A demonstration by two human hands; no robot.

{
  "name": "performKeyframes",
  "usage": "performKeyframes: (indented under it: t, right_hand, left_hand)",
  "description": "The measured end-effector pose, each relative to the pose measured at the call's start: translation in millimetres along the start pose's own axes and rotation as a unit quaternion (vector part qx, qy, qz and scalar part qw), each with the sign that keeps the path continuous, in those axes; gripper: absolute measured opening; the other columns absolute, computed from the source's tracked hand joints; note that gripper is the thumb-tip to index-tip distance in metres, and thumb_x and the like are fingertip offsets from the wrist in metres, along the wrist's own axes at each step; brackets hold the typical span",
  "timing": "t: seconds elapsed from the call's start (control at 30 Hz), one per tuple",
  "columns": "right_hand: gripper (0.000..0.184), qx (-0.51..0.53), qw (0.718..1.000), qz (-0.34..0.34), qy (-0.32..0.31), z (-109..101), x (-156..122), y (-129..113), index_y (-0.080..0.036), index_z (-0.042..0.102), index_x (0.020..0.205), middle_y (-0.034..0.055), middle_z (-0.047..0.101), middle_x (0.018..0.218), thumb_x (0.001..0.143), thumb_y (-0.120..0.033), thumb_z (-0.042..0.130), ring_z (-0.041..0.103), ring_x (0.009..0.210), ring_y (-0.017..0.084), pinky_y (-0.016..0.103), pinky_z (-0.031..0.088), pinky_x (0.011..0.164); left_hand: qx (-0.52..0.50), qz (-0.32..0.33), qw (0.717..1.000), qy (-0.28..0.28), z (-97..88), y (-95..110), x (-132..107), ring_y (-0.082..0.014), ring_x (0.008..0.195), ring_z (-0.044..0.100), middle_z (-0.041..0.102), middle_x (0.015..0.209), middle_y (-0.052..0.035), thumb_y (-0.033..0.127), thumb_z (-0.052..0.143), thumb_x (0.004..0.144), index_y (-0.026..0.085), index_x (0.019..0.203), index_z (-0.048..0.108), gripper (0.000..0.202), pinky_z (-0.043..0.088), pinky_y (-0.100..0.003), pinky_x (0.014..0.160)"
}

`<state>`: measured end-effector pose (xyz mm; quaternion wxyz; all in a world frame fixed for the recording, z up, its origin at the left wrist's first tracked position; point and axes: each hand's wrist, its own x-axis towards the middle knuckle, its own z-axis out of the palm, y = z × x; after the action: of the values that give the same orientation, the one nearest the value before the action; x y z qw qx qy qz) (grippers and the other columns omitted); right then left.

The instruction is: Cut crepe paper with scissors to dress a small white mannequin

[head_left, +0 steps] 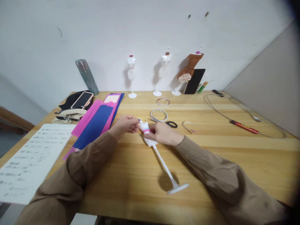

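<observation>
A small white dress form on a stand tilts over the table, its round base toward me. My right hand is closed around its torso, with thumb and fingers at the waist. Pink and light blue bands cross the torso. At the neck is a small dark blue piece. My left hand has its fingertips pinched together beside that neck; what lies between them is hidden. Just beyond my right hand are black-handled scissors and a pale ring-shaped coil.
Three dress forms stand along the wall, one wearing a brown dress. Pink and blue cloth, a written sheet, a phone and a bottle lie or stand left. A red-handled corded tool lies right.
</observation>
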<state>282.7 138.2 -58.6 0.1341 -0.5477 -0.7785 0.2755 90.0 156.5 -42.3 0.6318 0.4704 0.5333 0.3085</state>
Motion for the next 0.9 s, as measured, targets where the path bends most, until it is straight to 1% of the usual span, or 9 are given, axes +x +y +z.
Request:
performKeyframes:
  t: [0.1, 0.17, 0.3, 0.4, 0.47, 0.53, 0.7, 0.8, 0.9]
  right_hand:
    - [0.03, 0.033, 0.999, 0.023, -0.024, 5.0, 2.0, -0.1, -0.021, 0.053, 0.059, 0.0003, 0.056, 0.057, 0.074, -0.04, 0.07, 0.047, 0.054, 0.014, 0.029, 0.031, 0.052]
    - [0.029, 0.093, 0.995, 0.019, -0.02, 4.7, 3.3, 1.7, -0.021, 0.051, 0.062, -0.0014, 0.054, 0.057, 0.071, -0.04, 0.071, 0.045, 0.054, 0.013, 0.028, 0.031, 0.051]
    - [0.036, 0.224, 0.971, -0.003, 0.081, -3.6, 1.9, 0.1, -0.021, 0.049, 0.071, -0.002, 0.053, 0.064, 0.067, -0.047, 0.074, 0.046, 0.058, 0.013, 0.027, 0.034, 0.054]
    - [0.039, 0.329, 0.929, -0.054, 0.162, -15.3, -3.9, -8.2, -0.021, 0.048, 0.08, 0.0, 0.057, 0.075, 0.068, -0.048, 0.074, 0.052, 0.066, 0.015, 0.029, 0.041, 0.06]
    - [0.04, 0.378, 0.903, -0.092, 0.186, -24.2, -9.7, -14.6, -0.023, 0.046, 0.083, 0.0006, 0.059, 0.079, 0.068, -0.044, 0.076, 0.055, 0.069, 0.016, 0.031, 0.045, 0.063]
    - [0.042, 0.392, 0.894, -0.113, 0.187, -32.3, -16.0, -20.3, -0.024, 0.045, 0.084, 0.0009, 0.061, 0.081, 0.066, -0.041, 0.079, 0.057, 0.071, 0.017, 0.032, 0.046, 0.065]
    - [0.043, 0.386, 0.902, -0.107, 0.163, -39.9, -26.3, -27.9, -0.023, 0.045, 0.082, 0.0023, 0.059, 0.083, 0.064, -0.04, 0.08, 0.058, 0.073, 0.018, 0.032, 0.048, 0.065]
    - [0.04, 0.364, 0.916, -0.091, 0.144, -32.9, -26.1, -29.5, -0.022, 0.046, 0.081, 0.0016, 0.056, 0.081, 0.066, -0.04, 0.078, 0.054, 0.071, 0.016, 0.03, 0.046, 0.062]
    - [0.038, 0.347, 0.928, -0.078, 0.11, -22.8, -23.7, -30.9, -0.022, 0.046, 0.08, -0.0008, 0.053, 0.075, 0.066, -0.039, 0.077, 0.05, 0.066, 0.014, 0.029, 0.043, 0.06]
  left_hand:
    - [-0.017, 0.0, 1.0, 0.009, 0.0, -2.3, 2.6, -0.0074, 0.051, 0.061, 0.065, 0.066, -0.0024, 0.022, 0.074, 0.074, 0.012, 0.069, 0.063, 0.016, 0.047, -0.018, 0.051]
    - [-0.058, 0.034, 0.997, 0.022, 0.0, -0.9, 2.5, -0.0078, 0.053, 0.061, 0.064, 0.067, -0.002, 0.022, 0.074, 0.073, 0.012, 0.069, 0.062, 0.017, 0.047, -0.018, 0.052]
    - [-0.141, 0.159, 0.976, 0.044, -1.9, 11.9, -6.0, -0.0066, 0.054, 0.059, 0.065, 0.072, -0.0017, 0.027, 0.073, 0.073, 0.013, 0.073, 0.063, 0.018, 0.045, -0.018, 0.052]
    - [-0.148, 0.253, 0.955, 0.051, -4.9, 27.0, -19.9, -0.0072, 0.054, 0.058, 0.066, 0.073, -0.0013, 0.031, 0.074, 0.073, 0.014, 0.073, 0.064, 0.02, 0.045, -0.02, 0.051]
    - [-0.14, 0.299, 0.943, 0.042, -7.0, 36.7, -31.7, -0.0077, 0.054, 0.058, 0.067, 0.074, -0.0015, 0.031, 0.073, 0.074, 0.015, 0.072, 0.064, 0.018, 0.045, -0.021, 0.051]
    - [-0.127, 0.33, 0.935, 0.031, -8.5, 44.6, -44.1, -0.0085, 0.055, 0.058, 0.068, 0.073, -0.0015, 0.03, 0.072, 0.075, 0.016, 0.072, 0.065, 0.016, 0.044, -0.022, 0.052]
    - [-0.056, 0.342, 0.937, 0.04, -8.6, 54.5, -66.4, -0.0146, 0.068, 0.064, 0.071, 0.081, -0.0038, 0.034, 0.072, 0.076, 0.019, 0.072, 0.066, 0.017, 0.049, -0.027, 0.061]
    - [-0.033, 0.34, 0.939, 0.051, -8.4, 54.8, -67.6, -0.02, 0.092, 0.067, 0.073, 0.101, -0.0063, 0.035, 0.073, 0.074, 0.019, 0.073, 0.067, 0.018, 0.053, -0.03, 0.076]
    - [-0.033, 0.309, 0.95, 0.029, -10.5, 52.5, -61.4, -0.0203, 0.099, 0.066, 0.072, 0.109, -0.0077, 0.037, 0.074, 0.075, 0.017, 0.074, 0.068, 0.021, 0.052, -0.03, 0.083]
